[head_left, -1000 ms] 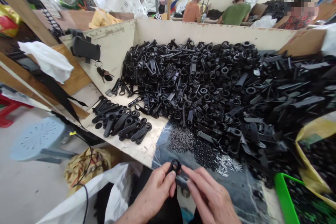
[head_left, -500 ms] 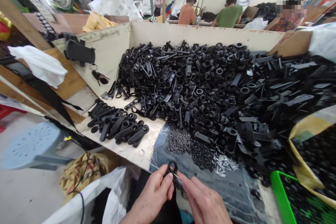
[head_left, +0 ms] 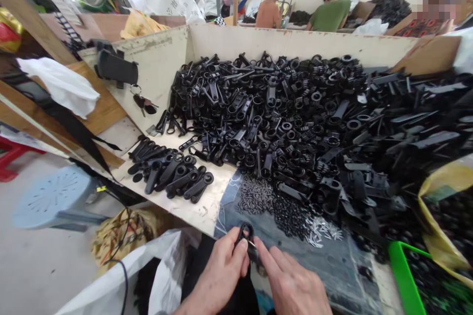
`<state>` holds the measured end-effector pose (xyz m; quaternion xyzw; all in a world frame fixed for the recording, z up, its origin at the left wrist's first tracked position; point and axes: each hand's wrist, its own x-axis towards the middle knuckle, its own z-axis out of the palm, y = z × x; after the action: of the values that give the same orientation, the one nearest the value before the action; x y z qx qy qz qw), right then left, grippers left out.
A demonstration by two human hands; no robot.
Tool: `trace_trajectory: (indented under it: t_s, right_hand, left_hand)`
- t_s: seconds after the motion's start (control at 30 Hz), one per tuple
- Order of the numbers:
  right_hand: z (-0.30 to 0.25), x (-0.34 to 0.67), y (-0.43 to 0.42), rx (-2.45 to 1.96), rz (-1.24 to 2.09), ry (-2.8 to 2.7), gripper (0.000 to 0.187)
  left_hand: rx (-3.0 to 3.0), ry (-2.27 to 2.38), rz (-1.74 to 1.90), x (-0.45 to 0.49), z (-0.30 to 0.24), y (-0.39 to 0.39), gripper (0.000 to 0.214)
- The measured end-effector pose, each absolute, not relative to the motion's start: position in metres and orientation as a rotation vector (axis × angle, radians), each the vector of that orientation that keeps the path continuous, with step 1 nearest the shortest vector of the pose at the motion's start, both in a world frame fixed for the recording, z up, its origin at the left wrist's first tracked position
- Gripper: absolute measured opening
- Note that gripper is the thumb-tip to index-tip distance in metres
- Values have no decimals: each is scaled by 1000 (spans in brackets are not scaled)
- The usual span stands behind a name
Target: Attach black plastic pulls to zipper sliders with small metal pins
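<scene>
My left hand [head_left: 223,268] pinches a black plastic part with a ring-shaped end [head_left: 245,229] between thumb and fingers, just off the bench's front edge. Close beside it, my right hand [head_left: 295,280] is closed with its index finger stretched toward the part. A thin metal shaft [head_left: 252,244] runs from under that finger to the part; its other end is hidden in the hand. Beyond the hands lie small grey pieces [head_left: 254,194], small black pieces [head_left: 290,214] and silver pins [head_left: 321,230], each in its own heap.
A large pile of black plastic parts [head_left: 269,93] fills the walled bench. Similar long parts [head_left: 172,174] lie grouped at left. A green tray [head_left: 401,275] and yellow bag [head_left: 428,192] stand right. A white sack [head_left: 168,275] hangs below. Several people sit beyond the back wall.
The view has shifted slightly, so the bench appears a little further right and higher. Both hands stay together at the black part, with the metal shaft still against it.
</scene>
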<state>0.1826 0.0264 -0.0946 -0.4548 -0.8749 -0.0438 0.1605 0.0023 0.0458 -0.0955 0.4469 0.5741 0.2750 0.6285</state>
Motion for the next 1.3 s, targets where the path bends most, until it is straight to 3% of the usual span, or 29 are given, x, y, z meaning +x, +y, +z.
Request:
trace_trajectory:
  t_s: [0.27, 0.37, 0.53, 0.7, 0.8, 0.93, 1.3]
  right_hand:
    - [-82, 149, 20, -1516, -159, -2677, 53]
    - [-73, 150, 26, -1549, 152, -2718, 51]
    - [-55, 198, 27, -1532, 729, -2341, 29]
    - [-28, 257, 58, -1799, 388, -1673, 20]
    - [-19, 269, 94, -2045, 95, -1625, 19]
    - [-22, 257, 128, -2114, 61, -1783, 11]
    - [-35, 250, 135, -2075, 37, -1942, 15]
  left_hand:
    - [1162, 1418, 748, 7, -101, 44, 30]
    - [1149, 1397, 749, 1, -108, 46, 36]
    - [897, 1446, 923, -31, -100, 66, 50]
    - [561, 1314, 998, -38, -67, 70, 51]
    - [502, 1218, 986, -13, -59, 64, 49]
    - [564, 1135, 965, 20, -62, 65, 52]
    - [471, 963, 893, 19, -84, 81, 51]
